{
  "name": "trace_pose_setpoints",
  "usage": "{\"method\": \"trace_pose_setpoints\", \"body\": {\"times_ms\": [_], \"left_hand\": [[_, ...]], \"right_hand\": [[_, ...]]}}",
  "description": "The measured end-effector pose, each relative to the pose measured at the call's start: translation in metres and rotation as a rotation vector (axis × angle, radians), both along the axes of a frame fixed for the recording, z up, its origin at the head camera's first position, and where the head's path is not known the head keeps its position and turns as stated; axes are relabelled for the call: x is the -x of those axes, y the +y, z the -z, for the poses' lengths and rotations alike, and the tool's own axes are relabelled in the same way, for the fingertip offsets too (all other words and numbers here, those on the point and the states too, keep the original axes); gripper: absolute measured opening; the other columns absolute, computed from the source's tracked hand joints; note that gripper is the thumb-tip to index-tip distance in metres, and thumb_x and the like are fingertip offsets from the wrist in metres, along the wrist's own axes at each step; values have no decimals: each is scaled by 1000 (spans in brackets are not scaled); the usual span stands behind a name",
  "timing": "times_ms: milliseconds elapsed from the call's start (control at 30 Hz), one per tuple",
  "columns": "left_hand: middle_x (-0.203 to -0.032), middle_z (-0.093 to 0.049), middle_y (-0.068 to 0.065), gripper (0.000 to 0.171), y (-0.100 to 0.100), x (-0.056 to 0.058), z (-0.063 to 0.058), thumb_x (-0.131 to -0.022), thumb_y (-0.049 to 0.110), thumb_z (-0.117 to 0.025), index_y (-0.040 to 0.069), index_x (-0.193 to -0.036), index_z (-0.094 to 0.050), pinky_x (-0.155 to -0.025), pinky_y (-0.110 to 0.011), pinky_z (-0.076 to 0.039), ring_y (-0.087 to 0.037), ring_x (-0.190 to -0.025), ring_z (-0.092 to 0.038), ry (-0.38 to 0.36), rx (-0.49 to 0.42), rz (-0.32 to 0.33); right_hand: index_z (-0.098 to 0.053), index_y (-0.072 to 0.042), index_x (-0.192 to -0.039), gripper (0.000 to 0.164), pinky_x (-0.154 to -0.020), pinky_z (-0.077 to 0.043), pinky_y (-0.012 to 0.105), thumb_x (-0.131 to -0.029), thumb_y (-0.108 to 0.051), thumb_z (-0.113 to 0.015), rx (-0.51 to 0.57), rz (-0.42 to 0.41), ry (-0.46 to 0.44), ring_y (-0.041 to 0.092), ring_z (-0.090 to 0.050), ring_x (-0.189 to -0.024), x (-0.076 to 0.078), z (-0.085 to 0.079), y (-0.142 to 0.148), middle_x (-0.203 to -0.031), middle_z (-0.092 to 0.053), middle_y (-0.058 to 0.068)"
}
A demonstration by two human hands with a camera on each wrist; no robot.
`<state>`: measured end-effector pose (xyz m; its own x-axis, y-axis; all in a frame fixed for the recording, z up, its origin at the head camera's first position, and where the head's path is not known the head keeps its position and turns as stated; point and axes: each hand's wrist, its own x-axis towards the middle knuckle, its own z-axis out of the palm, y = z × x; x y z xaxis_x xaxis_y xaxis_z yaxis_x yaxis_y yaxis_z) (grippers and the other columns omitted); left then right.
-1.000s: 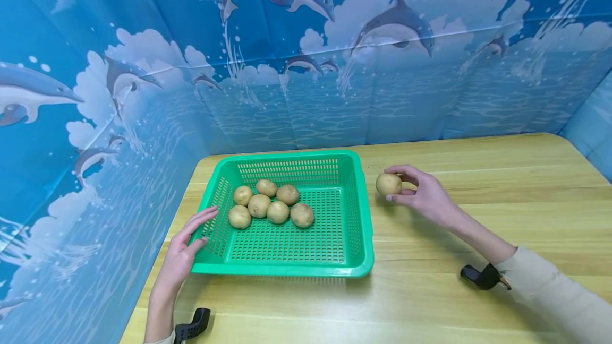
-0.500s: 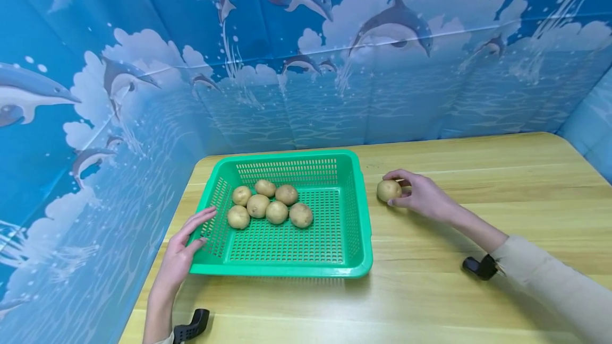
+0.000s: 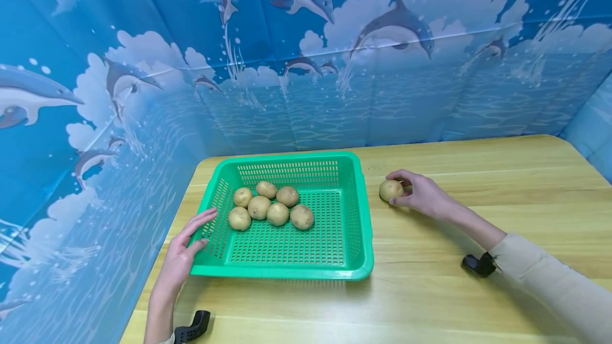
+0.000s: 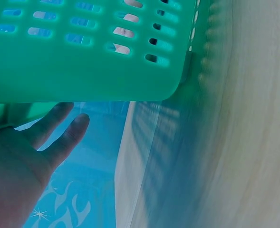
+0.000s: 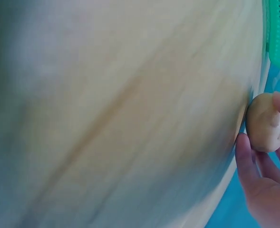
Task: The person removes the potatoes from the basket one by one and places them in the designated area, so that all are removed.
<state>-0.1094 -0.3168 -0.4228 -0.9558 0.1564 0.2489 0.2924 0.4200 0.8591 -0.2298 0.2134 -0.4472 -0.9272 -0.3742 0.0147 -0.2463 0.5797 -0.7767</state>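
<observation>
In the head view a green plastic basket (image 3: 351,271) with slotted walls stands on the table's left side, several potatoes (image 3: 259,207) grouped on its floor toward the left. My left hand (image 3: 178,259) holds its left rim, thumb and forefinger reaching over the edge; the left wrist view has other fingers (image 4: 68,133) outside, below the rim. To the right of the basket my right hand (image 3: 425,195) pinches a single potato (image 3: 391,190) between thumb and fingers, low at the tabletop. The right wrist view shows that potato (image 5: 265,122) with fingertips around its sides.
The light wooden table (image 3: 502,185) extends to the right of the basket. Behind and at the left hangs a blue curtain (image 3: 306,105) printed with dolphins. A black wrist device (image 3: 479,265) projects beneath the right sleeve (image 3: 550,280), another (image 3: 192,327) at the left wrist.
My right hand has lowered the potato toward the table and drawn it slightly right, away from the basket. The left hand, basket and potatoes inside stay put.
</observation>
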Motion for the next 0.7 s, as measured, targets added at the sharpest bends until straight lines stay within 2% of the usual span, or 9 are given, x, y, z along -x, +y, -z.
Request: {"method": "trace_pose_setpoints", "body": {"times_ms": [233, 433, 700], "left_hand": [[-151, -42, -5, 57, 0, 0, 0, -89, -17, -45, 5, -141, -52, -107, -16, -23, -23, -146, -23, -5, -4, -3], [-151, -42, -5, 56, -1, 0, 0, -89, -17, -45, 5, -141, -52, -108, -17, -23, -22, -146, -23, -10, -13, -4], [-151, -43, -5, 56, 0, 0, 0, -89, -17, -45, 4, -141, -52, -108, -18, -22, -22, -146, -23, -13, -26, -6]], "right_hand": [[-53, -2, -131, 55, -80, -49, 38, -82, -10, -78, -27, -18, -8, 30, -60, -103, 4, -1, -1, -115, -63, 18], [-52, 0, -132, 55, -83, -48, 41, -84, -11, -77, -22, -45, -20, 29, -59, -103, 6, -3, -1, -117, -62, 17], [-51, 2, -133, 55, -83, -50, 38, -85, -10, -75, -25, -105, -43, 30, -59, -108, 8, -5, 4, -121, -60, 17]]}}
